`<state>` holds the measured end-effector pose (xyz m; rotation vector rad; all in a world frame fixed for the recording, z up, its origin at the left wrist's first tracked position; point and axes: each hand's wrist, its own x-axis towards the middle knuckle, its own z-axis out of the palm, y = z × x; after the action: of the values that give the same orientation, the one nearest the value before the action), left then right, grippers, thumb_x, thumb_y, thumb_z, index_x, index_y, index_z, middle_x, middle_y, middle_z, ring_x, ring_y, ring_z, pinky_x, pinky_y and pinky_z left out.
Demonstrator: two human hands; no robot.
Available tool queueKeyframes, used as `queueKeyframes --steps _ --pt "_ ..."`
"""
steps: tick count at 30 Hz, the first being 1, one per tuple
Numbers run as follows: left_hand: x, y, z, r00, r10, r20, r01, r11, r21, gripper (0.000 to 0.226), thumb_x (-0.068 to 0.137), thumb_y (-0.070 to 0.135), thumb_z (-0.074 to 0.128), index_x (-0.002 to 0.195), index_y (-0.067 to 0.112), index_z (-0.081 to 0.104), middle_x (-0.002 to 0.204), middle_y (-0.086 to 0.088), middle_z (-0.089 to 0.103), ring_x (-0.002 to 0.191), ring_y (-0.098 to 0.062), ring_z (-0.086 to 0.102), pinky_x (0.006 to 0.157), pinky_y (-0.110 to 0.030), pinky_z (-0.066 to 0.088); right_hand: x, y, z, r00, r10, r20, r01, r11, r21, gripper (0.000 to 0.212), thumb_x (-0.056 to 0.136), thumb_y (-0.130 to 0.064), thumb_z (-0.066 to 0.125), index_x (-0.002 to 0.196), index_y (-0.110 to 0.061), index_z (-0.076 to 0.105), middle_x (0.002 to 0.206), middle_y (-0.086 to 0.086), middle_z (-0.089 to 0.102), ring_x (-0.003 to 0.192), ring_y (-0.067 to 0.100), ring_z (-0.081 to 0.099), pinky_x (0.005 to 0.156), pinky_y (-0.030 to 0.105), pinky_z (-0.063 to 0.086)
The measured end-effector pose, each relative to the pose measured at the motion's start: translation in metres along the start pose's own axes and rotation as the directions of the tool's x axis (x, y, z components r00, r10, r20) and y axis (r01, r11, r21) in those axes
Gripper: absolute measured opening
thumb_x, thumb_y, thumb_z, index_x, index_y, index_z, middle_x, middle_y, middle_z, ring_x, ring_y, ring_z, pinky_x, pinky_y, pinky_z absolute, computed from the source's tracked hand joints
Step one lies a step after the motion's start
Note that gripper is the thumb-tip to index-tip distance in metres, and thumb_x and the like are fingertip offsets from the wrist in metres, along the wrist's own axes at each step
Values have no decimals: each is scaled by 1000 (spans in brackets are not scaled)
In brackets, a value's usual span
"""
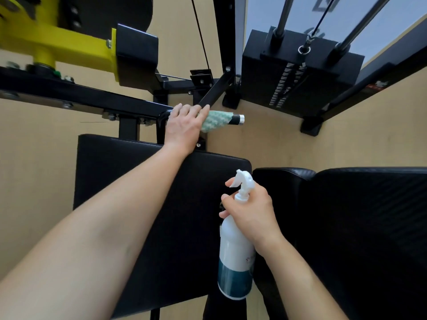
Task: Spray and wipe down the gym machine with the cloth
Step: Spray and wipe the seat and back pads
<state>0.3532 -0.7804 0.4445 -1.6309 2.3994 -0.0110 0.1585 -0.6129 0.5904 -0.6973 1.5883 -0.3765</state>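
Note:
A green-and-white cloth [213, 121] is wrapped round the black machine handle [236, 119], whose silver end cap sticks out to the right. My left hand [184, 127] grips the cloth around that handle, just beyond the black seat pad [138, 181]. My right hand [251, 211] holds a white spray bottle [234, 257] by its neck, upright over the seat pad's right edge, with the index finger near the trigger. The bottle has a dark teal band near its base.
A black frame bar [80, 95] and a yellow arm [57, 40] run at the upper left. The weight stack [298, 75] with guide rods and cable stands at the upper right. A second black pad [358, 239] fills the lower right. Tan floor lies between.

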Motion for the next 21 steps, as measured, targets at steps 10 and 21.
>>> queueKeyframes --steps 10,21 --pt "-128 64 -79 787 -594 168 559 570 -602 43 98 5 43 133 25 59 118 -4 67 99 -29 63 73 -39 49 -60 -11 -8 994 -94 49 96 995 -29 21 92 -13 65 103 -30 61 77 -2 69 68 10 78 75 30 53" --pt "-288 121 -180 633 -617 467 535 -87 -840 57 84 -15 40 96 25 78 119 9 63 113 -9 60 97 -29 52 -143 -5 -20 974 -178 141 204 958 -201 23 90 -13 66 109 -27 63 97 3 75 68 9 77 72 26 57"
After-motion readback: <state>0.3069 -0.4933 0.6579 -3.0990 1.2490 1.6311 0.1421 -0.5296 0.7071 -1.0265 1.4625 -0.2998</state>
